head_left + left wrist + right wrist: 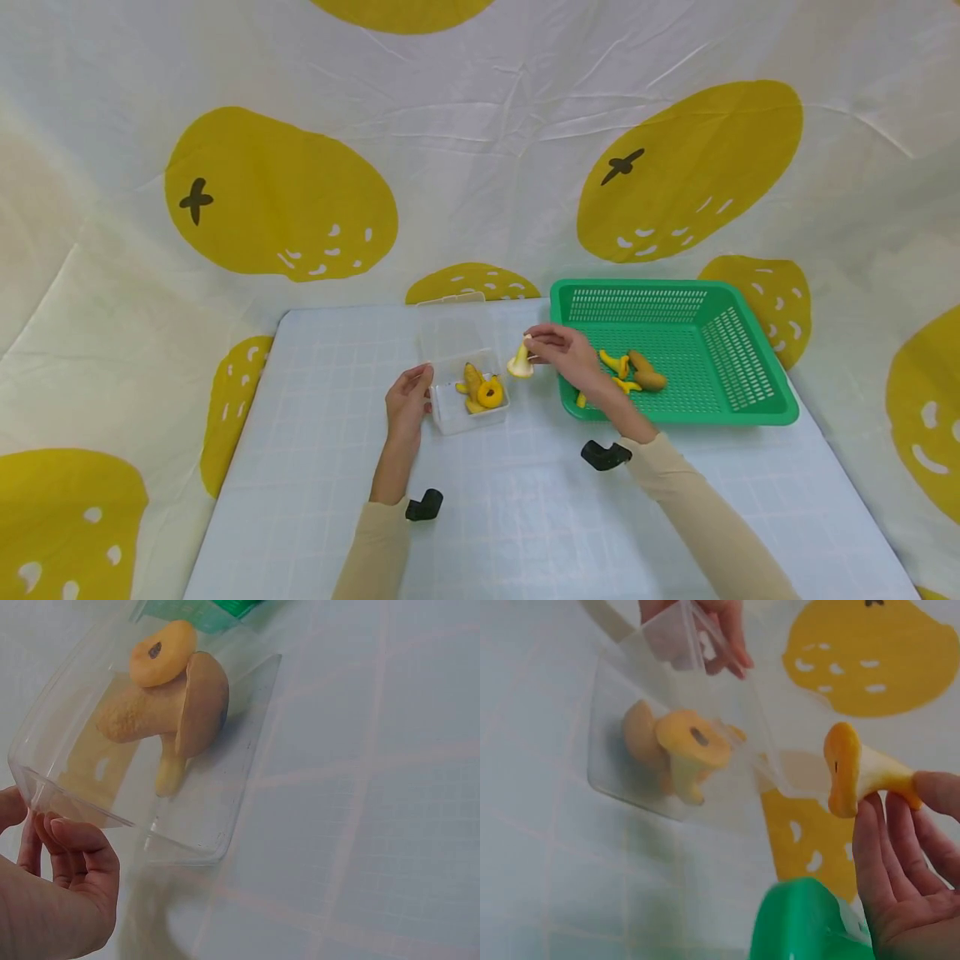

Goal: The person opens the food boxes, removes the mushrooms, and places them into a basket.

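right hand [572, 357] pinches a yellow mushroom [519, 365] by its stem, between clear box [467, 423] and green basket [712, 416]; in head view its long axis leans near upright, cap downward. left hand [407, 407] pinches the box's wall.

In the right wrist view, the edge cuts off the right hand [911, 881] and blurred basket [786, 922]; in the head view, the right forearm [628, 412] hides part of the basket.
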`<action>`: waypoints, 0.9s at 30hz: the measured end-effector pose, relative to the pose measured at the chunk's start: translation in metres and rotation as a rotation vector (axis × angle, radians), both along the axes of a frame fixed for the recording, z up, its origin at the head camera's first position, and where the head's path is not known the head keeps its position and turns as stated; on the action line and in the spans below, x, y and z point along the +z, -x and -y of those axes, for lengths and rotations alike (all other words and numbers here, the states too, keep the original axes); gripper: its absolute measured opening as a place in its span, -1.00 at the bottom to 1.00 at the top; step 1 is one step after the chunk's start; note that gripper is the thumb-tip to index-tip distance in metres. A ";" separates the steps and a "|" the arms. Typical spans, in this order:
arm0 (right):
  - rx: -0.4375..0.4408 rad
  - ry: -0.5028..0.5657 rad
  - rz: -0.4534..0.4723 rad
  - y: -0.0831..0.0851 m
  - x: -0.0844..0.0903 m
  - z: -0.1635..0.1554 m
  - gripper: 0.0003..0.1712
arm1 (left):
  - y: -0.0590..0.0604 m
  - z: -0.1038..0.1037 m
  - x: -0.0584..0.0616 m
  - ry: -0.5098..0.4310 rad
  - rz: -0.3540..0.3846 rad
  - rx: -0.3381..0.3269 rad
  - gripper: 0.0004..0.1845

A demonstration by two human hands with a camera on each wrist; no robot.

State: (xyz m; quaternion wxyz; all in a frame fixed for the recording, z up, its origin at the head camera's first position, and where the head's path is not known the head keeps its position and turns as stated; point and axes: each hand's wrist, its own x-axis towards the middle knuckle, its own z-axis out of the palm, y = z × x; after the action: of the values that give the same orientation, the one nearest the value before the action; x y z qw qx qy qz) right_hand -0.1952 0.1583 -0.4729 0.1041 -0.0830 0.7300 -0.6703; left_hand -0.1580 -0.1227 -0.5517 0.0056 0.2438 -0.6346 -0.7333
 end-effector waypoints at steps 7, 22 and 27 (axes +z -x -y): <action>-0.030 0.021 0.003 0.005 0.006 -0.028 -0.55 | -0.001 0.000 0.001 -0.013 -0.015 0.007 -0.61; -0.135 -0.027 -0.029 0.007 0.005 -0.085 -0.46 | -0.002 -0.002 0.004 -0.008 -0.008 0.017 -0.63; -0.154 -0.058 -0.034 0.003 0.002 -0.102 -0.46 | -0.002 -0.001 0.004 -0.001 0.010 0.009 -0.62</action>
State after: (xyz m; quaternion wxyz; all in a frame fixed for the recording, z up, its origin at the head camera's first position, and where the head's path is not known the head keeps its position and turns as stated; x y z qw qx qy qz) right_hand -0.1981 0.2605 -0.4705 0.0422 -0.0348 0.7550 -0.6534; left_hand -0.1556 -0.1214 -0.5482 0.0055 0.2505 -0.6330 -0.7325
